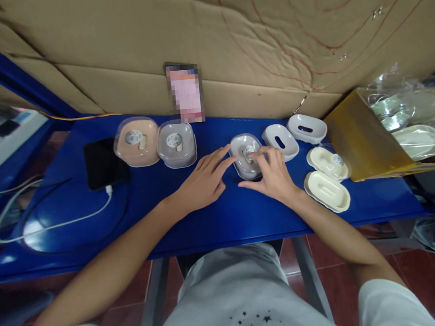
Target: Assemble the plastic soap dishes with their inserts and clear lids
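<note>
A small grey box with a clear lid (pixel 244 170) sits on the blue table between my hands, a round label on its top. My left hand (pixel 205 179) is at its left, fingers stretched out and the tips by the lid's edge. Over the box's right side reaches my right hand (pixel 274 173). Its fingertips are bent at the label and its thumb stands apart near the front edge; whether the fingertips press the lid I cannot tell. Neither hand grips anything.
Left stand a peach lidded box (pixel 141 157) and another grey lidded box (pixel 179 156). Two white soap dishes (pixel 283 149) and cream dishes (pixel 326 191) lie right. Beyond them is a carton (pixel 348 136) with wrapped dishes. A black device (pixel 103 163) with a white cable (pixel 74 221) lies left.
</note>
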`<state>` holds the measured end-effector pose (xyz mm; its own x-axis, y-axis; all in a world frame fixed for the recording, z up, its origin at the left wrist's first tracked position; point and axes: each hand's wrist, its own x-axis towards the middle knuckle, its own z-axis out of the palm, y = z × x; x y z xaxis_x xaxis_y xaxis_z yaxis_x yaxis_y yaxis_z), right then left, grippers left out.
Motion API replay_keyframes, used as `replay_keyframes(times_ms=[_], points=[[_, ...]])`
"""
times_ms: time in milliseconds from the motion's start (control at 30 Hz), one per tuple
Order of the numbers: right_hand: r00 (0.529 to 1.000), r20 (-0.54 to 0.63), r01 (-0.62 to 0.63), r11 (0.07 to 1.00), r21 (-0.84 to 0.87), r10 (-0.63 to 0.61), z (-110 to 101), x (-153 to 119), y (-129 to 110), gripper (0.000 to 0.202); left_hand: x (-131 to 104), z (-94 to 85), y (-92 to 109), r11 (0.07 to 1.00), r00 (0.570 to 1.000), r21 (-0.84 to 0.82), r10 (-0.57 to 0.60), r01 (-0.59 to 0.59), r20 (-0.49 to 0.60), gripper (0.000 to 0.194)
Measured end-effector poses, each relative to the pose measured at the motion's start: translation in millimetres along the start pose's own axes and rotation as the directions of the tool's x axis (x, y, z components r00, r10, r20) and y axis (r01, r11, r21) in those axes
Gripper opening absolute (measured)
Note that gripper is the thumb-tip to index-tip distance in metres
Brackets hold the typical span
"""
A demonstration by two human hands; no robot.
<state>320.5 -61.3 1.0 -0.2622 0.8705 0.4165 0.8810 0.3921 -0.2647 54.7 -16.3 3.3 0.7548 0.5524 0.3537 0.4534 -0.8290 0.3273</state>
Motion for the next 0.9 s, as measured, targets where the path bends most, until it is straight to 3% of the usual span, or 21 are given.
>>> replay_keyframes(times_ms=[67,167,267,333,500,667,800,900], points=[[1.000,0.004,0.007,0.999,0.053,-0.007,2,0,-2,0.062,0,-1.6,0,1.000,1.000,-0.017,0.003,-0.003,0.004,0.069],[0.988,0.077,0.109,0.960,0.257,-0.133,-1,2,0,0.042,0,-6.5,-1,0.998,1.000,-0.067,-0.011,0.009,-0.027,0.071],[0.962,0.119,0.159,0.861,0.483,-0.244,-9,3,5,0.039,-1,-12.6,-3,0.988,0.999,-0.152,-0.036,0.033,-0.016,0.080],[0.970,0.110,0.125,0.827,0.549,-0.219,-12,2,8,0.034,-2,-15.9,-3,0.972,0.998,-0.227,-0.047,0.053,0.034,0.090],[0.994,0.027,0.085,0.889,0.449,-0.108,-5,3,18,0.024,-3,-20.9,0,0.954,0.994,-0.298,0.013,0.020,0.107,0.090],[0.997,-0.060,0.068,0.965,0.255,-0.055,-4,1,18,0.025,-4,-19.3,1,0.970,0.989,-0.243,0.052,-0.016,0.141,0.054],[0.983,0.015,0.173,0.960,0.218,-0.181,-11,-1,13,0.034,-5,-15.1,-1,0.977,0.977,-0.211,0.061,-0.017,0.203,0.047],[0.926,0.139,0.303,0.912,0.276,-0.350,-13,-2,9,0.050,-5,-14.3,-2,0.979,0.979,-0.202,0.065,-0.025,0.192,0.041]])
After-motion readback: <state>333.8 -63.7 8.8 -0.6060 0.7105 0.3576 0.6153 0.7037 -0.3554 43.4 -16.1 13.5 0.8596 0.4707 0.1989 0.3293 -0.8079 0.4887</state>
